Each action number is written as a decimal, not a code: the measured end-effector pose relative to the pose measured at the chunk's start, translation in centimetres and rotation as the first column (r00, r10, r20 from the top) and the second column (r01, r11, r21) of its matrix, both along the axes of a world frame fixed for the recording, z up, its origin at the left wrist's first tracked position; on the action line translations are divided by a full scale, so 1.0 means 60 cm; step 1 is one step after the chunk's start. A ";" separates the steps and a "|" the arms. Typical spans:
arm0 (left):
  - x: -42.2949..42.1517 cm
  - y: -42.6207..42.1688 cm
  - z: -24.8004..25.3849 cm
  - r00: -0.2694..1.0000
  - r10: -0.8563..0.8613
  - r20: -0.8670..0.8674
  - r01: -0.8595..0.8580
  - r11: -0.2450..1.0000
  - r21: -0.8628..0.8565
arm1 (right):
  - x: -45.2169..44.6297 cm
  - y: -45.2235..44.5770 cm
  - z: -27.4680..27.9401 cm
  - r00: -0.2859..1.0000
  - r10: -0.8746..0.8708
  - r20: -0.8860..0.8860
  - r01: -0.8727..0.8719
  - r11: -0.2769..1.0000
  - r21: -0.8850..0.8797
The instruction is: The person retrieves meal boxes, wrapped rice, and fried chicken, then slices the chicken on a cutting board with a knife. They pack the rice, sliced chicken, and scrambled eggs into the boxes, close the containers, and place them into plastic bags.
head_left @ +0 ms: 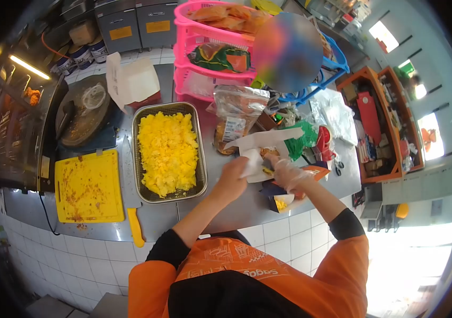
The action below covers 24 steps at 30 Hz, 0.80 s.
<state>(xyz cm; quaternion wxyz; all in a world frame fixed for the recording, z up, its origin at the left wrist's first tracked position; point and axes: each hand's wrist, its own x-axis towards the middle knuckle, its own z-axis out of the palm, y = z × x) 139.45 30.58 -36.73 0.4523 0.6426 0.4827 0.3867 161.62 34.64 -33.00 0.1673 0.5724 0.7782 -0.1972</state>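
Observation:
My left hand (231,178) is closed on a white sheet of paper (260,139), with a folded part bunched at the fingertips. A clear plastic glove covers my right hand (289,175). Its fingers are bent inward over the paper, against a small browned piece of food (268,152); what lies between them is partly hidden. Just below the right hand sits a dark open carton (280,201) with yellow pieces inside. Behind the paper stands a clear bag (236,114) of brown food.
To the left, a metal basket tray (203,177) holds crumbled yellow food. A yellow cutting board (89,188) and a yellow-handled knife (135,227) lie beyond it. Pink stacked baskets (181,47) and a blue basket (337,69) rise at the back. Scissors (338,167) lie at right.

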 end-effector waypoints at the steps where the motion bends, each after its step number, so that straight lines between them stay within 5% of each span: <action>1: -0.024 -0.006 0.015 0.991 0.055 0.118 -0.030 0.979 -0.202 | -0.004 -0.013 -0.027 0.999 0.047 -0.014 -0.047 0.999 0.016; 3: -0.066 -0.039 -0.025 0.940 0.170 0.295 -0.165 0.985 -0.040 | -0.033 -0.034 0.005 0.996 -0.074 0.047 0.074 0.997 0.006; 5: -0.119 -0.088 -0.016 0.882 0.256 0.396 -0.177 0.958 -0.224 | -0.041 -0.045 0.013 0.994 -0.094 -0.054 0.100 0.988 0.114; 8: -0.198 -0.148 -0.010 0.840 0.288 0.459 -0.185 0.948 -0.258 | -0.039 -0.049 0.018 0.995 -0.043 -0.094 0.059 0.982 0.180; 12: -0.272 -0.222 -0.004 0.831 0.347 0.435 -0.245 0.930 -0.273 | -0.124 -0.059 0.088 0.848 0.093 -0.522 0.209 0.846 0.490; 15: -0.283 -0.254 -0.001 0.936 -0.020 0.353 0.058 0.994 -0.095 | -0.251 -0.073 0.074 0.731 0.405 -0.550 0.074 0.754 0.653; 18: -0.274 -0.257 0.027 0.842 -0.295 0.452 0.373 0.923 -0.092 | -0.368 -0.076 0.015 0.758 0.543 -0.361 -0.260 0.759 0.596; 21: -0.279 -0.262 0.018 0.766 -0.394 0.508 0.470 0.882 -0.025 | -0.432 -0.064 0.028 0.889 0.415 -0.194 -0.297 0.844 0.446; 22: -0.275 -0.265 0.015 0.735 -0.418 0.534 0.499 0.867 -0.008 | -0.434 -0.056 0.052 0.876 0.415 -0.246 -0.193 0.769 0.609; 24: -0.267 -0.256 0.019 0.690 -0.369 0.622 0.406 0.910 0.089 | -0.459 -0.036 0.094 0.698 0.231 -0.678 0.186 0.855 0.484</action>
